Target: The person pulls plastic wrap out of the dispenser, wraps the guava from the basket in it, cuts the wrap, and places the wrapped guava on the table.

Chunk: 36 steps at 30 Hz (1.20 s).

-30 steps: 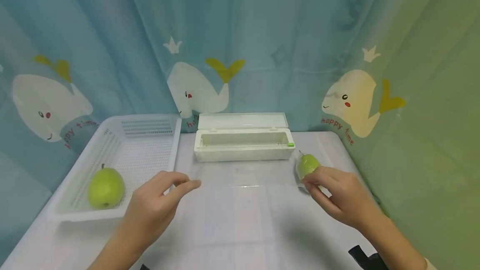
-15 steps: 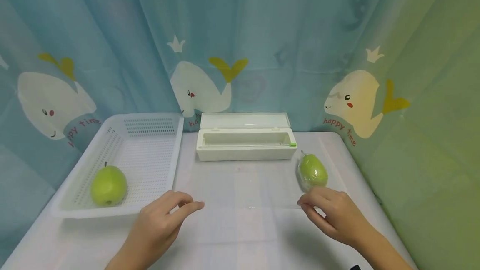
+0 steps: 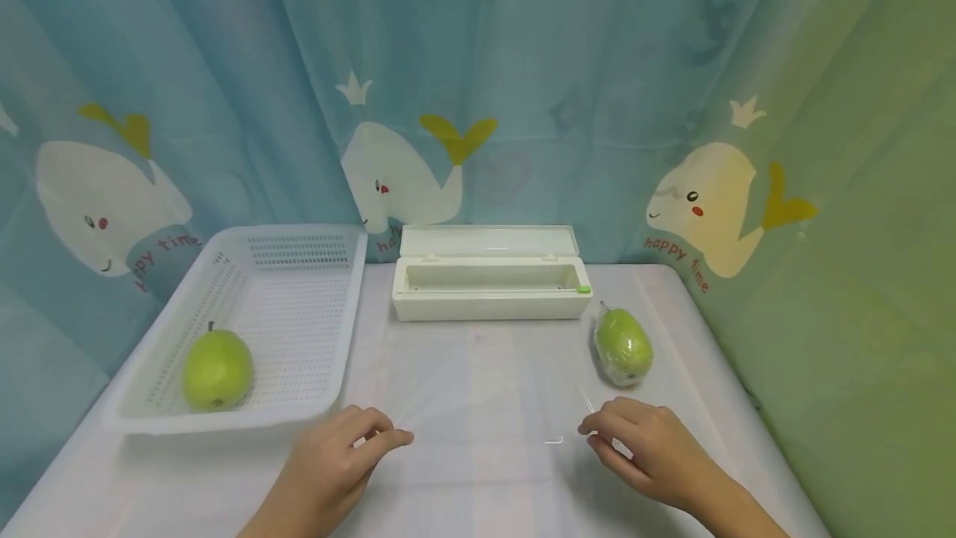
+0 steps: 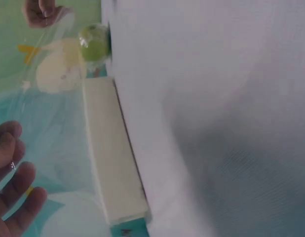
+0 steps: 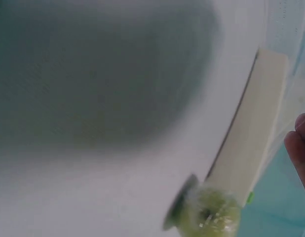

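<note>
A nearly invisible sheet of cling film (image 3: 481, 409) spans between the two hands, from the white film dispenser (image 3: 493, 305) toward the front. My left hand (image 3: 332, 467) pinches its left corner between thumb and fingers. The right corner is pinched by my right hand (image 3: 650, 455). In the left wrist view the film (image 4: 58, 143) hangs stretched above the table, and the left fingers (image 4: 25, 177) show at its edge. The dispenser's lid (image 3: 489, 241) is raised, with a green slider (image 3: 584, 290) at its right end. A pear wrapped in film (image 3: 623, 345) lies behind the right hand.
At the left stands a white plastic basket (image 3: 299, 297) with a bare green pear (image 3: 217, 370) in it. A white cloth (image 3: 456, 496) covers the table. Behind it hangs a blue curtain (image 3: 538, 106) with printed whales, turning green at the right.
Both hands have come back toward the person, drawing the film out from the dispenser. The wrapped pear, partly covered by the right hand earlier, is now in full sight.
</note>
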Each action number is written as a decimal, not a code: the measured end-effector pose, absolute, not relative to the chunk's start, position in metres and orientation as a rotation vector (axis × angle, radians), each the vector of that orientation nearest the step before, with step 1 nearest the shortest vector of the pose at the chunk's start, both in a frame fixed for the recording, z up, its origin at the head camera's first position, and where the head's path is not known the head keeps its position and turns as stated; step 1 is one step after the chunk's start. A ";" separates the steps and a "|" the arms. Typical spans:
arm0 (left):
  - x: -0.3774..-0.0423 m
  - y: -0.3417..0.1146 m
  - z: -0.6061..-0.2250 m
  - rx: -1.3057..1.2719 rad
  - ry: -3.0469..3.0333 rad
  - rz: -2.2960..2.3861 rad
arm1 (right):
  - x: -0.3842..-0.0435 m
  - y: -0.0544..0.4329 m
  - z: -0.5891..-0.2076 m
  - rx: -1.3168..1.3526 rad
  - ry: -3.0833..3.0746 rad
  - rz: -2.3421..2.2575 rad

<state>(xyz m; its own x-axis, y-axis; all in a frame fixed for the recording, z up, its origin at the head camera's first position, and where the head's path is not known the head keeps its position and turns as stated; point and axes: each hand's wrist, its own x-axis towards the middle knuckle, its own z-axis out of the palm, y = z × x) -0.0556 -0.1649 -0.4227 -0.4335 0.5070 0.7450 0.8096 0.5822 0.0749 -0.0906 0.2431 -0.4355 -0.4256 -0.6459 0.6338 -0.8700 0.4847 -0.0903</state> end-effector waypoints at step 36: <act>-0.056 -0.160 -0.468 -0.961 -2.792 -0.340 | -0.096 0.234 -0.478 1.295 -2.411 0.428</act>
<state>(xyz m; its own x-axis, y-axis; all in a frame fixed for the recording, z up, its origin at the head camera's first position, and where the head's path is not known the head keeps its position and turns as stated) -0.0556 -0.1600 -0.4683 -0.7781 0.5840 0.2313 0.6225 0.7663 0.1590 -0.0961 0.2340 -0.4778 -0.5098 -0.7300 0.4552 -0.8421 0.5316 -0.0904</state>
